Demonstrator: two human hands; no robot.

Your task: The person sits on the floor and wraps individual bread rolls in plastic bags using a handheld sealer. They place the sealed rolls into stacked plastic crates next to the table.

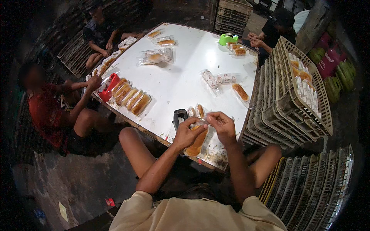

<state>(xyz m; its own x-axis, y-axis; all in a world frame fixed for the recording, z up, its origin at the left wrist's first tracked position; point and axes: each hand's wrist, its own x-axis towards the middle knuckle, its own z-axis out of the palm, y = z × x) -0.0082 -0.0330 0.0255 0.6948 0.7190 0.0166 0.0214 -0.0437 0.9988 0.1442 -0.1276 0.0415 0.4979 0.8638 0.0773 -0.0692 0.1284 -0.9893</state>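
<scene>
My left hand [188, 133] pinches the gathered top of a clear plastic bag with a long bread roll [197, 142] inside, which hangs over the near edge of the white table. Beside it, my right hand [222, 126] has thumb and forefinger closed on the bag's mouth. A black tape dispenser [179, 117] stands just beyond my left hand. Past my fingers lie bagged rolls [200, 110], partly hidden by my hands. Farther up the table are a single bagged roll [240, 92] and white printed wrapped packs [226, 78].
Stacked plastic crates [277, 95] stand against the table's [188, 78] right side, more crates [312, 179] at lower right. A red tape dispenser [108, 88] and bagged rolls [131, 96] are at left, a green dispenser [227, 39] at the far right. Three people sit around the table.
</scene>
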